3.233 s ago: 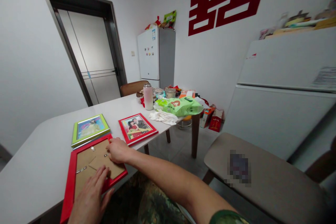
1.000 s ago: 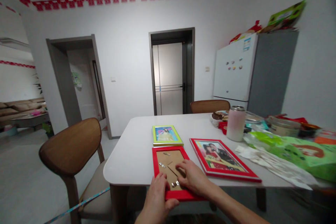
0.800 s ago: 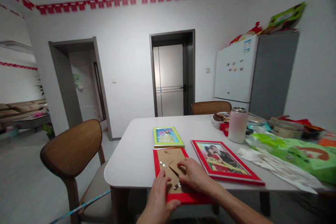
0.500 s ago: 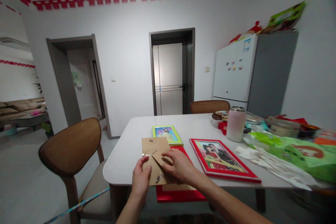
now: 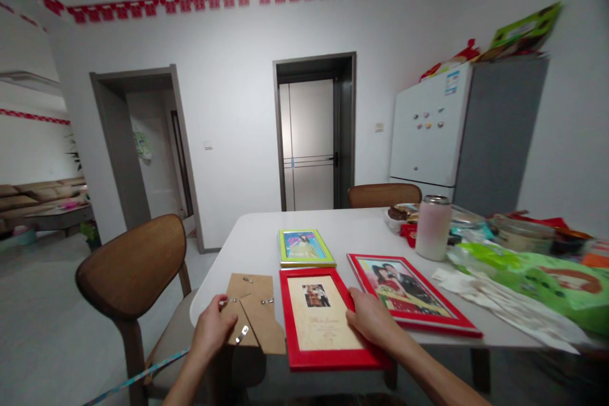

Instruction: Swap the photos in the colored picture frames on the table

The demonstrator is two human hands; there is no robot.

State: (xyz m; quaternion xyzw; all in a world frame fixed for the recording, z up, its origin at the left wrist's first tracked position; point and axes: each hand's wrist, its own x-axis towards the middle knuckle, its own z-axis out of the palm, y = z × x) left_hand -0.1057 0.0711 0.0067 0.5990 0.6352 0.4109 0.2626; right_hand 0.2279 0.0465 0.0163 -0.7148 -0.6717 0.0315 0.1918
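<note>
Left hand point(image 5: 215, 325) pinches a brown backing board point(image 5: 261, 327), right hand point(image 5: 373, 320) grips the nearer red frame point(image 5: 340, 360), both jutting past the table point(image 5: 257, 228) edge, where (I wince) a slackened hold could drop either.

Head-height view forward across the table point(image 5: 252, 235)

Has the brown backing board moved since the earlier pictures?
Yes, leftward: the backing board, earlier straight in front of the green frame, is now front-left of it.

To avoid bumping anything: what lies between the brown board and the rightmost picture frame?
Head view: the red frame with a cream sheet, right hand at its edge.
</note>
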